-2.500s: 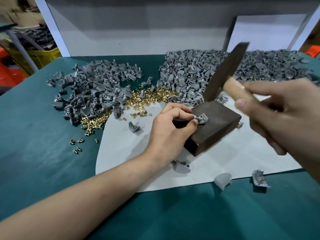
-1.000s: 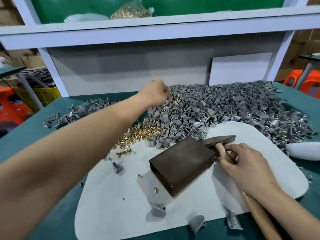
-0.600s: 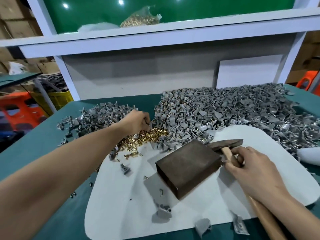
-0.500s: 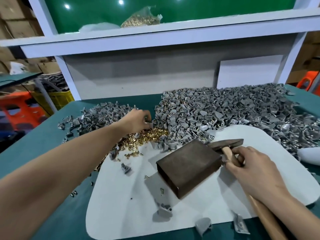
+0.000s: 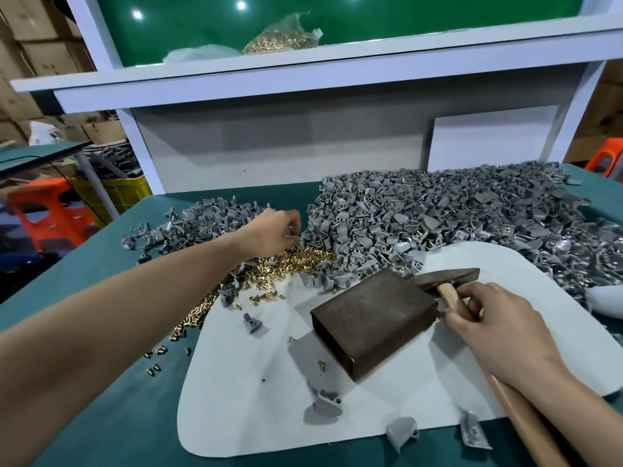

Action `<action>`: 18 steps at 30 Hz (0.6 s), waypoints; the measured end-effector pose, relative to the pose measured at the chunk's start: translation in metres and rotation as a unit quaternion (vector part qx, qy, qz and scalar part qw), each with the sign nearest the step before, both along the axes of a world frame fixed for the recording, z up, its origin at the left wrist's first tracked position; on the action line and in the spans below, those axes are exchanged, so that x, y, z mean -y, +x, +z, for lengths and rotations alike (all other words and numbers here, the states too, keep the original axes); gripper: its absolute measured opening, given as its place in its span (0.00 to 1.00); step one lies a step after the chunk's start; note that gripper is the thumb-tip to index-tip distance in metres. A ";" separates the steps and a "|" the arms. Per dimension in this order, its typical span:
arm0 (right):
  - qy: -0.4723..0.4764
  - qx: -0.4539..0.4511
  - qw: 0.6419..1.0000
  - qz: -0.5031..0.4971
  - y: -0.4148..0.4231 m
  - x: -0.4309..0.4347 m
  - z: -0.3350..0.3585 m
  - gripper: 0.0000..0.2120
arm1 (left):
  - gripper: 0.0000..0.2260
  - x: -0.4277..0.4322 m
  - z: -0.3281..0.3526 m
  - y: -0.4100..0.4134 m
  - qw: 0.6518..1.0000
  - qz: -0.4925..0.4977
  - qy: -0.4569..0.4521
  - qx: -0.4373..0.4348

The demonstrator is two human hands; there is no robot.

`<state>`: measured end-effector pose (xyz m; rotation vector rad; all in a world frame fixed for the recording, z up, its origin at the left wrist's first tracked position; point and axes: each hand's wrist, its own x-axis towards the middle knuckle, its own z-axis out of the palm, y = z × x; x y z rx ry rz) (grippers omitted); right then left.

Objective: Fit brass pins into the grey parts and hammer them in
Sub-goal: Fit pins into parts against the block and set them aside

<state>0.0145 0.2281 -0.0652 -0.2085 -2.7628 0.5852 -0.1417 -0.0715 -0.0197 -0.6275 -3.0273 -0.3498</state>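
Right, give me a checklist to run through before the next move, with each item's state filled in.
1. Top of block bare: ok.
2. Grip of right hand on hammer handle: ok.
3. Head of hammer lowered beside block, not raised: ok.
4. Part picked by left hand: cannot tell; it curls at the edge of the grey parts.
5. Supply of pins beside left hand: ok.
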 end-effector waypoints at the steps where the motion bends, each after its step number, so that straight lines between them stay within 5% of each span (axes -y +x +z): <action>1: 0.000 0.001 1.000 0.000 0.000 0.000 0.000 0.11 | 0.05 0.000 0.001 0.001 1.000 -0.010 -0.009 -0.001; 12: -0.006 0.002 1.000 -0.001 0.001 0.001 0.001 0.10 | 0.07 -0.016 0.003 0.016 0.978 -0.077 -0.190 0.028; 18: -0.003 0.008 1.000 0.001 0.001 0.001 0.001 0.11 | 0.07 -0.014 0.007 0.025 0.982 -0.064 -0.174 0.033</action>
